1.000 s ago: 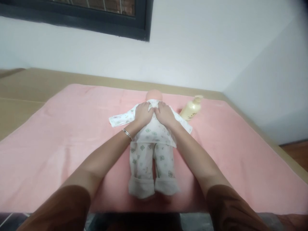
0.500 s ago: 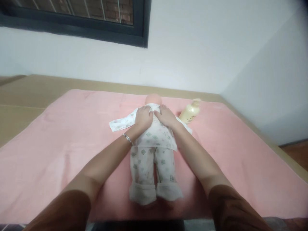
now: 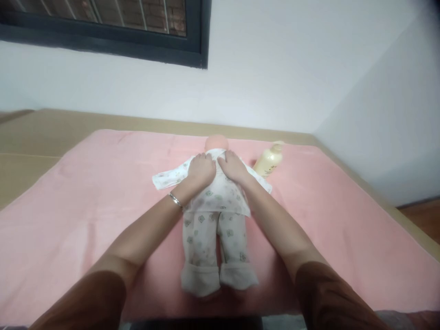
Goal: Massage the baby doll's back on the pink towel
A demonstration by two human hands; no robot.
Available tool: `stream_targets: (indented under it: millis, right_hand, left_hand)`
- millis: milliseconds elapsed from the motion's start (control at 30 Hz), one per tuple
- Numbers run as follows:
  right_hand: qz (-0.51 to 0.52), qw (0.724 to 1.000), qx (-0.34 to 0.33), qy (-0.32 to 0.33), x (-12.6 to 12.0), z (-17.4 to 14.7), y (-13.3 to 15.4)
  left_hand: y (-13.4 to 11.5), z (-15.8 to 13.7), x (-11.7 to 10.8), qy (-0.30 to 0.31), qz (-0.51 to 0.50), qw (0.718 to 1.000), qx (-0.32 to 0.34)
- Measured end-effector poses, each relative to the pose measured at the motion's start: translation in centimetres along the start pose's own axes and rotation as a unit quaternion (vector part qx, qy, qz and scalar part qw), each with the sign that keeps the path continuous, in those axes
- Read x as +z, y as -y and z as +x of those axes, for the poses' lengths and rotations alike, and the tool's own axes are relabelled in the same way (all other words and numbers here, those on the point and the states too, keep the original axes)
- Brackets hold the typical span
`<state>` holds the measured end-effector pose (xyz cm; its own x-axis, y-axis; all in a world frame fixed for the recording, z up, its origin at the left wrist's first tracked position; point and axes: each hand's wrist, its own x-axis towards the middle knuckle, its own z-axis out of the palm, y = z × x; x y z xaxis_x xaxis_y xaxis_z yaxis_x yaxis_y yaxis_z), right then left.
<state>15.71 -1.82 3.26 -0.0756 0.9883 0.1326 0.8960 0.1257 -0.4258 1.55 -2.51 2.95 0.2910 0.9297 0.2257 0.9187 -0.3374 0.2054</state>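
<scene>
A baby doll [image 3: 223, 195] in white patterned clothes lies stretched out on a pink blanket [image 3: 120, 192], its head [image 3: 216, 142] at the far end and its sleeves spread to both sides. I cannot tell whether its front or back is up. My left hand [image 3: 202, 169] rests on the upper left of the doll's torso, fingers laid toward the shoulder. Opposite it, my right hand [image 3: 235, 168] lies on the upper right of the torso, the thumbs pointing toward each other. Both hands look flat on the shirt, grasping nothing.
A pale yellow pump bottle [image 3: 268, 160] lies tilted on the blanket, just beyond the doll's right-hand sleeve. Wooden board [image 3: 58, 126] edges the blanket at the back and sides. Behind rise a white wall [image 3: 261, 73] and a dark-framed window [image 3: 199, 36].
The whole view has shifted slightly, so the doll and bottle appear a little farther left. Both hands remain on the doll's upper torso; my left wrist has moved slightly outward.
</scene>
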Motion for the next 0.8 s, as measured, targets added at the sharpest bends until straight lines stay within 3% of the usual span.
stream_targets:
  millis: [200,333,500,633,800]
  right_hand:
    - [0.000,1.000,0.018,0.023,-0.4,0.6,-1.1]
    - [-0.107,0.994,-0.006,0.012,-0.2,-0.8,0.8]
    - [-0.177,0.983,-0.036,-0.014,0.3,-2.6,2.9]
    - [-0.149,0.988,-0.038,-0.001,0.0,-3.0,3.3]
    - [-0.075,0.996,-0.048,0.007,0.2,-1.0,1.7]
  left_hand:
    - [-2.1,-1.3,-0.1,-0.004,0.032,0.999,0.012]
    - [-0.9,-0.3,-0.9,0.035,0.007,0.999,-0.002]
    - [0.8,1.2,-0.6,0.031,-0.011,0.998,-0.055]
    - [1.0,1.2,0.1,0.014,-0.017,0.999,-0.040]
    - [-0.2,0.5,0.2,-0.014,0.012,1.000,-0.021]
